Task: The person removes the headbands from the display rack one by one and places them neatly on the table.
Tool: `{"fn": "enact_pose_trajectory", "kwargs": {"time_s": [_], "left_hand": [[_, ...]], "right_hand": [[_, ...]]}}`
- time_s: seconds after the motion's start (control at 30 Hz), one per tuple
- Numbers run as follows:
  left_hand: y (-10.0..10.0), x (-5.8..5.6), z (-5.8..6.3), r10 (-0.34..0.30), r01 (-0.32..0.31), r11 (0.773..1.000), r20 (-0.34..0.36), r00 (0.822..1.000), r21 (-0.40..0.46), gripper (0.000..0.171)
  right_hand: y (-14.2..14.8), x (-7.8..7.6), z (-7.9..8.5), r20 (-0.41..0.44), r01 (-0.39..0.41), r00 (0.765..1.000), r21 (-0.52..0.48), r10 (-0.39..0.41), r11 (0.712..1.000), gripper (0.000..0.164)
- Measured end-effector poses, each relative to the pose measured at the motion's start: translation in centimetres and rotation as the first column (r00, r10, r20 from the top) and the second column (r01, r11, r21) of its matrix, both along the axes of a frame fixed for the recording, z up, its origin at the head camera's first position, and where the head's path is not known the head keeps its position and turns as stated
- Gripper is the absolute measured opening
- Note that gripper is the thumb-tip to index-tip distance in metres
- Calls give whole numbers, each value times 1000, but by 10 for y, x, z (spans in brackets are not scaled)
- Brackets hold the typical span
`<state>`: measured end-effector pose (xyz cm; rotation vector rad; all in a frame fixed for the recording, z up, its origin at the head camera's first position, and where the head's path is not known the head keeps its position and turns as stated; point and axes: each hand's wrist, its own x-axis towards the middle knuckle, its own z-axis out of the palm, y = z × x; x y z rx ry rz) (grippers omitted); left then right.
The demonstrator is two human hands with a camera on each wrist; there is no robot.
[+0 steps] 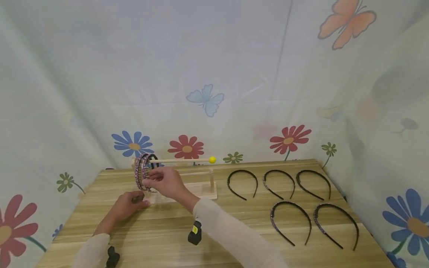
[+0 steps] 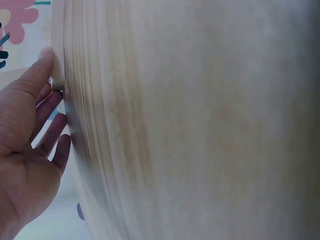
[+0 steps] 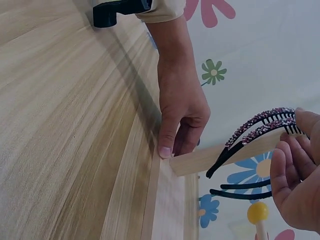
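A wooden headband stand (image 1: 201,189) sits at the back left of the table, with an upper rod tipped by a yellow ball (image 1: 212,160). Two black toothed headbands (image 1: 145,165) with glittery pink and purple trim hang side by side at the rod's left end. My right hand (image 1: 167,182) pinches the nearer headband (image 3: 260,132) at its trimmed, toothed side between thumb and fingers. Down at the left end of the stand's base, my left hand (image 1: 125,206) grips the corner, thumb on one side and fingers on the other, as the right wrist view shows.
On the table's right lie several more headbands, three in a back row, including a black headband (image 1: 242,171), and two in front, including a glittery headband (image 1: 291,203). A flower-printed curtain (image 1: 234,56) hangs behind the wood-grain table (image 1: 161,238).
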<state>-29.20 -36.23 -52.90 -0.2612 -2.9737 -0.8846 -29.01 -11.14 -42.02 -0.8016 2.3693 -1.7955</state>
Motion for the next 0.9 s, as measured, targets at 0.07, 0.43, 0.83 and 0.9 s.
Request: {"fn": "enact_pose_trajectory", "kwargs": {"time_s": [0.07, 0.43, 0.83, 0.9], "left_hand": [[0, 0, 0, -1, 1, 1000, 1, 1000, 1, 56], [1, 0, 0, 6, -6, 1000, 20, 1000, -7, 60], [1, 0, 0, -12, 11, 1000, -46, 999, -15, 47], [2, 1, 1, -14, 13, 1000, -51, 999, -17, 45]], "right_hand": [[-1, 0, 1, 10, 7, 1000, -2, -7, 1000, 32], [-3, 0, 3, -2, 30, 1000, 15, -30, 999, 22], [15, -6, 11, -90, -31, 995, 27, 33, 999, 19], [18, -8, 13, -102, -35, 994, 19, 37, 999, 19]]}}
